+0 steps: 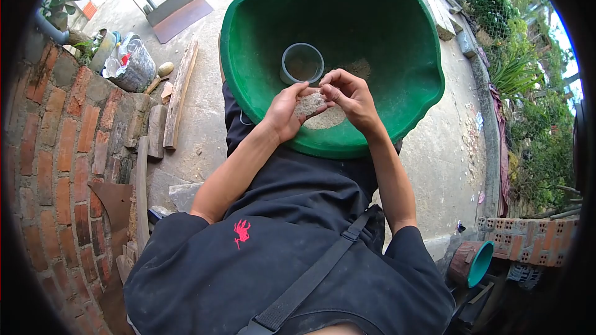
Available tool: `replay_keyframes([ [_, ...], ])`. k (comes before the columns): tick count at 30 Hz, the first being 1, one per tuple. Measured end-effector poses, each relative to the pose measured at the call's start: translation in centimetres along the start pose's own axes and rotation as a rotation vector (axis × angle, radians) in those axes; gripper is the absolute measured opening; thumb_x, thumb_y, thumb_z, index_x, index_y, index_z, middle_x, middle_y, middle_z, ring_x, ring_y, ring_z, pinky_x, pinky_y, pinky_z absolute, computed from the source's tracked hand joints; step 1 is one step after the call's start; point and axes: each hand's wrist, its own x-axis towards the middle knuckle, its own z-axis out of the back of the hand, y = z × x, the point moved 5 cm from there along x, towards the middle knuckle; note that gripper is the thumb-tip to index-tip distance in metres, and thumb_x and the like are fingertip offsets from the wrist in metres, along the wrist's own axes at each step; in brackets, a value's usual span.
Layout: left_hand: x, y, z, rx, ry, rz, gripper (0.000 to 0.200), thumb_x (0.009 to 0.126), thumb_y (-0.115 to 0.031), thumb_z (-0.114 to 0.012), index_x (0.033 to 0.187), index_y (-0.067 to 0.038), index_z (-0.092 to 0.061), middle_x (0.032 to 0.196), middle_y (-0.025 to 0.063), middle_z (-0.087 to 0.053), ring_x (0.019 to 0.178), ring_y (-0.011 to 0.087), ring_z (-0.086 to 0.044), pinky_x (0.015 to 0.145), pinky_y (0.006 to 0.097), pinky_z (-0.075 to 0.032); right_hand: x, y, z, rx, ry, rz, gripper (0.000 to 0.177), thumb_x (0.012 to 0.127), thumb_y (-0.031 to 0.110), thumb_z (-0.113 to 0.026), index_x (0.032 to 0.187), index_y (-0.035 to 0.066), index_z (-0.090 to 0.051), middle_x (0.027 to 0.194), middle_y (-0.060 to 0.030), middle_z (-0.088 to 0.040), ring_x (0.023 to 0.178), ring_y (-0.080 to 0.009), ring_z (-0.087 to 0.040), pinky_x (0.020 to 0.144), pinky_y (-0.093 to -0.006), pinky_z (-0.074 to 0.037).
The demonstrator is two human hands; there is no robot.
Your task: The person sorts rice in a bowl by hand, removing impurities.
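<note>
A large green tub (397, 108) with a wavy rim rests against my lap. Over its near side, my left hand (287, 113) is turned palm up, cupping a pale grainy material (308, 106) that looks like coarse sand or meal. My right hand (352, 99) is just above it, thumb and fingers pinched together; whatever lies between them is too small to make out. More of the same grainy stuff lies in the tub beneath my hands and farther back. Just beyond my left fingertips stands a clear round plastic container (302, 62) inside the tub.
A brick wall (68, 142) runs along the left, with wooden planks (181, 96) and a bucket of odds and ends (130, 65) near it. A metal hand truck (177, 12) stands beyond. Plants (534, 142) line the right, and a smaller green-lined pot (475, 263) lies at lower right.
</note>
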Motion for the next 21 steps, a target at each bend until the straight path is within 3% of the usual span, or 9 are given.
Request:
replay_keyframes([
  [4, 0.6, 0.1, 0.0, -0.008, 0.06, -0.03, 0.041, 0.102, -0.026, -0.035, 0.109, 0.002, -0.064, 0.098, 0.011, -0.071, 0.093, 0.0198, -0.068, 0.089, 0.0334, -0.053, 0.7, -0.4, 0.4, 0.032, 0.01, -0.012, 0.015, 0.096, 0.015, -0.064, 0.103, 0.003, -0.063, 0.088, 0.0003, -0.063, 0.077, -0.0043, -0.057, 0.066, -0.0179, -0.049],
  [11, 0.6, 0.2, 0.3, 0.008, 0.076, -0.014, 0.037, 0.103, -0.025, -0.037, 0.109, 0.0, -0.063, 0.101, 0.0098, -0.07, 0.099, 0.0193, -0.067, 0.092, 0.035, -0.054, 1.2, -0.6, 0.4, 0.357, 0.001, -0.061, 0.014, 0.096, 0.015, -0.063, 0.102, 0.003, -0.063, 0.091, -0.0003, -0.063, 0.076, -0.0046, -0.056, 0.066, -0.0177, -0.048],
  [14, 0.4, 0.2, 0.0, 0.017, 0.058, -0.02, 0.037, 0.103, -0.026, -0.037, 0.11, -0.001, -0.063, 0.103, 0.0104, -0.069, 0.099, 0.0197, -0.067, 0.092, 0.0349, -0.054, 1.8, -0.9, 0.4, 0.323, -0.024, -0.032, 0.016, 0.098, 0.016, -0.062, 0.107, 0.003, -0.063, 0.091, -0.0008, -0.063, 0.078, -0.0041, -0.056, 0.062, -0.017, -0.047],
  [16, 0.5, 0.4, -0.1, -0.011, 0.04, -0.03, 0.036, 0.103, -0.025, -0.037, 0.112, 0.001, -0.061, 0.103, 0.0119, -0.069, 0.096, 0.0212, -0.068, 0.09, 0.0349, -0.054, 2.2, -0.9, 0.3, 0.051, -0.162, -0.124, 0.023, 0.099, 0.018, -0.06, 0.115, 0.002, -0.063, 0.09, -0.0007, -0.063, 0.078, -0.0033, -0.055, 0.055, -0.0164, -0.045],
  [17, 0.5, 0.4, -0.1, -0.041, 0.021, -0.043, 0.037, 0.102, -0.024, -0.038, 0.114, 0.003, -0.059, 0.104, 0.0135, -0.069, 0.094, 0.0227, -0.068, 0.087, 0.035, -0.055, 2.6, -1.6, 0.7, -0.031, -0.209, -0.096, 0.027, 0.099, 0.018, -0.058, 0.121, 0.003, -0.062, 0.09, -0.0004, -0.062, 0.071, -0.0029, -0.054, 0.047, -0.0165, -0.043],
  [21, 0.1, 0.1, -0.2, -0.05, 0.035, -0.042, 0.035, 0.102, -0.023, -0.039, 0.117, 0.003, -0.057, 0.106, 0.0145, -0.067, 0.094, 0.0236, -0.068, 0.088, 0.036, -0.055, 2.2, -2.0, 1.4, -0.147, -0.263, -0.107, 0.025, 0.099, 0.016, -0.057, 0.12, 0.003, -0.063, 0.09, -0.0002, -0.062, 0.062, -0.003, -0.052, 0.046, -0.017, -0.045],
])
